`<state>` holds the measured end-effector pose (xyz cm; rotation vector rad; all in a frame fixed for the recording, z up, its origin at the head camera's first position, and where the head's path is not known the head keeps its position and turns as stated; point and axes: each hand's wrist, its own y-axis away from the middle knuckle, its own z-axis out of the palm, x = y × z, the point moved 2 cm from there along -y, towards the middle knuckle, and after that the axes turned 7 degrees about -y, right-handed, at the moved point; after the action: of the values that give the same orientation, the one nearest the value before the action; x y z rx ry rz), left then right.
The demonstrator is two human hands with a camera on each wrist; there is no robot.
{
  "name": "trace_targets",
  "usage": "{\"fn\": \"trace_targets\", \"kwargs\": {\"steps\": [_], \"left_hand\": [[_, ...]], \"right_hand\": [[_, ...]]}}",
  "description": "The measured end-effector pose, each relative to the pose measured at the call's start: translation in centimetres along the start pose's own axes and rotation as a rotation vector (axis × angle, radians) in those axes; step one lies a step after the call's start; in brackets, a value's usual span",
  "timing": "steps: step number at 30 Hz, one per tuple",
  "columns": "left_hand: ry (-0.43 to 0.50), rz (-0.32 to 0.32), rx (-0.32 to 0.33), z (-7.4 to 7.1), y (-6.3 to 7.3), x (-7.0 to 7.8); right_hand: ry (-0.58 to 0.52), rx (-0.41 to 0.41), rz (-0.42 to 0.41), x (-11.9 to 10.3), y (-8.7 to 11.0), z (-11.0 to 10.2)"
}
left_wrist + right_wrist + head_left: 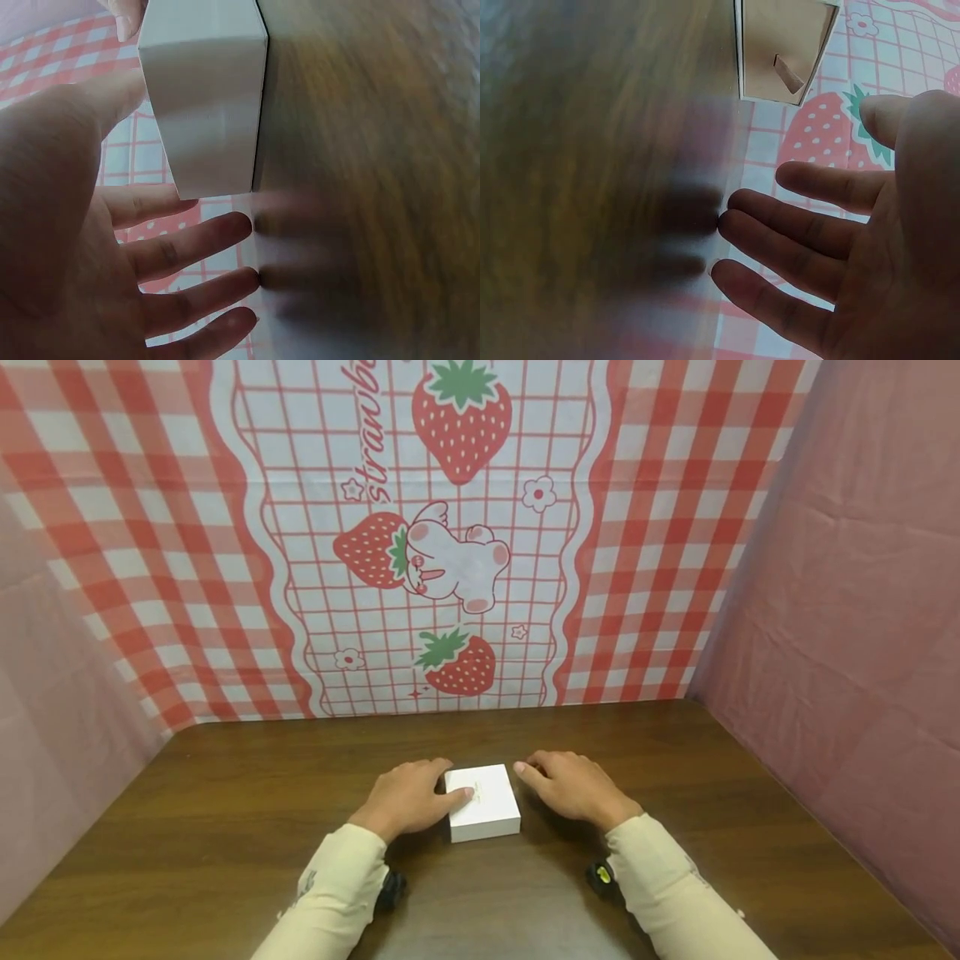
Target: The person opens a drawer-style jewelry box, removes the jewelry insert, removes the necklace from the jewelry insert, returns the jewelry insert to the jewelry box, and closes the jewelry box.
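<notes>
Touching the box [491,818]: your left hand [408,797], thumb [456,798] laid over the top, index at the left side near the far corner.
Left fingers [191,244]: spread apart, slightly bent, not wrapped round the box; the three beyond the index stay clear of it in the left wrist view. Tips sit at or just above the counter [202,860]; can't tell contact.
Right hand [576,787]: just beside the box on its right, not touching it, palm turned inward.
Right fingers [802,259]: holding nothing, loosely extended; two middle ones nearly together, index and little finger apart from them. Thumb also off the box, pointing towards its far right corner.
Box: white, low, square-ish, flat on the counter between your hands, left hand closer. Small print [477,791] on top, partly under your left thumb, too small to read.
Box right side: in the right wrist view, a pale tab-like shape [788,73]; can't tell what it is.
Counter: dark brown wood grain, slight sheen in front of the box.
Cloth [667,502]: behind the counter, red-white checks, strawberries on a grid.
Sleeves [341,877]: cream, both arms, dark wrist units [391,890] on the inner sides.
</notes>
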<state>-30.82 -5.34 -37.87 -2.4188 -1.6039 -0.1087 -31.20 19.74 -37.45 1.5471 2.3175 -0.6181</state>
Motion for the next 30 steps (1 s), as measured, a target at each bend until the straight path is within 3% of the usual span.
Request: {"fn": "trace_targets", "kwargs": {"steps": [15, 30], "left_hand": [[0.022, 0.045, -0.056, 0.0, -0.2, 1.1], [0.018, 0.093, -0.03, 0.3, 0.4, 0.7]], "right_hand": [[-0.007, 0.024, -0.02, -0.1, 0.4, -0.2], [-0.043, -0.011, -0.017, -0.6, 0.1, 0.4]]}}
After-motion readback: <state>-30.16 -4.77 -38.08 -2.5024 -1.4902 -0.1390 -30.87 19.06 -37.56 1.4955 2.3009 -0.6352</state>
